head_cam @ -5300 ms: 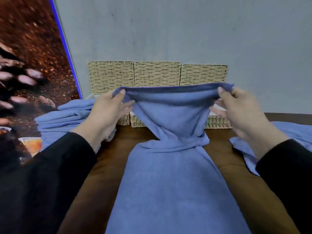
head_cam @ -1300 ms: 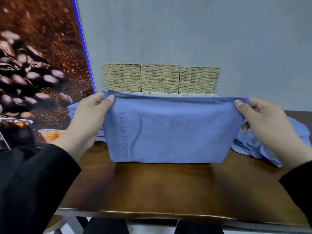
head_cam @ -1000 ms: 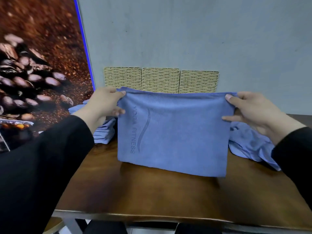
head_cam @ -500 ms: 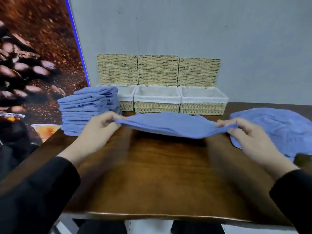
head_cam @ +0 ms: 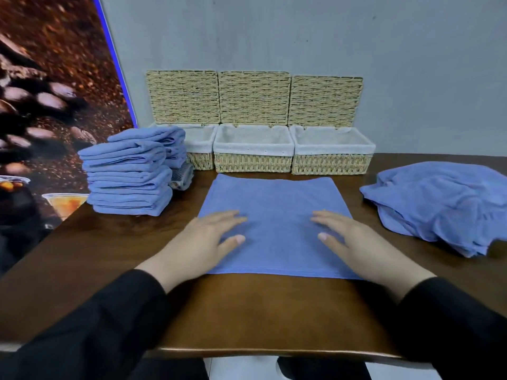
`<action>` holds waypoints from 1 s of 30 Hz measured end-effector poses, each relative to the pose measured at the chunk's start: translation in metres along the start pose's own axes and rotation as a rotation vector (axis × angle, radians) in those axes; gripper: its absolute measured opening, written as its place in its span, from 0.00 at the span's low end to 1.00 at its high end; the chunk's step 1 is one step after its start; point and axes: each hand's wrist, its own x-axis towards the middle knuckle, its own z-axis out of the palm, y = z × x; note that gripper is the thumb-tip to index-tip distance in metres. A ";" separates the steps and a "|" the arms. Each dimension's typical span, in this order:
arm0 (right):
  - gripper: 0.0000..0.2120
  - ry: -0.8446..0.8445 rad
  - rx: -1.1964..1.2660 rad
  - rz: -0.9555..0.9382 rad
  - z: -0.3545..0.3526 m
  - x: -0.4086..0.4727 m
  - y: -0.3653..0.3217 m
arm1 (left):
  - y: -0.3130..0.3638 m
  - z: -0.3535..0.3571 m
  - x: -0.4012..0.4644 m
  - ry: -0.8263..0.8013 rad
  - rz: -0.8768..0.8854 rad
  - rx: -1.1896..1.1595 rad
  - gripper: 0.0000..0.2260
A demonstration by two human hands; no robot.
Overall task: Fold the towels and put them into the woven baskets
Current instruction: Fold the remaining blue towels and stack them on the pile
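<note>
A folded blue towel (head_cam: 274,204) lies flat on the brown table (head_cam: 247,311) in front of me. My left hand (head_cam: 203,245) presses its left side with straight fingers. My right hand (head_cam: 354,242) lies flat on its right side. Three woven baskets with white liners stand at the back: left (head_cam: 201,150), middle (head_cam: 253,153), right (head_cam: 333,154). Their lids lean open against the wall. I see nothing inside the middle and right baskets.
A stack of folded blue towels (head_cam: 129,176) stands at the left, partly hiding the left basket. A heap of loose blue towels (head_cam: 439,204) lies at the right. A coffee-bean poster (head_cam: 49,91) covers the left wall. The table's front edge is near me.
The towel was held up by its top corners, then lowered and laid flat on the table. Both hands let go of the corners and now lie flat on it.
</note>
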 end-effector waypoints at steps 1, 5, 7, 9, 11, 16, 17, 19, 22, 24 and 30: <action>0.24 -0.101 -0.057 0.003 0.006 0.000 -0.001 | 0.002 0.007 -0.001 -0.076 -0.026 0.056 0.34; 0.28 -0.263 -0.082 -0.016 0.004 -0.011 -0.004 | 0.014 -0.004 -0.011 -0.147 -0.087 0.153 0.23; 0.26 -0.234 -0.033 0.015 -0.010 -0.010 -0.014 | 0.022 -0.017 -0.005 -0.107 -0.087 0.233 0.24; 0.22 -0.112 -0.004 -0.014 -0.019 0.004 -0.024 | 0.029 -0.024 0.013 0.008 -0.076 0.208 0.26; 0.20 -0.055 -0.005 -0.042 -0.020 0.030 -0.030 | 0.031 -0.020 0.043 0.067 -0.100 0.099 0.18; 0.23 -0.130 -0.059 0.064 -0.002 0.105 -0.015 | 0.029 0.010 0.127 0.001 -0.084 0.077 0.21; 0.24 -0.145 -0.037 0.102 0.001 0.115 -0.008 | 0.024 0.017 0.138 -0.017 -0.086 0.102 0.22; 0.27 -0.185 -0.050 0.185 0.005 0.125 0.009 | 0.012 0.028 0.146 -0.102 -0.110 0.199 0.25; 0.36 -0.156 -0.216 0.242 0.015 0.128 0.037 | -0.009 0.038 0.145 -0.158 -0.164 0.239 0.28; 0.39 -0.128 -0.233 0.249 0.019 0.131 0.049 | -0.016 0.039 0.146 -0.168 -0.182 0.250 0.30; 0.40 -0.106 -0.234 0.280 0.016 0.131 0.061 | -0.018 0.038 0.147 -0.129 -0.214 0.203 0.31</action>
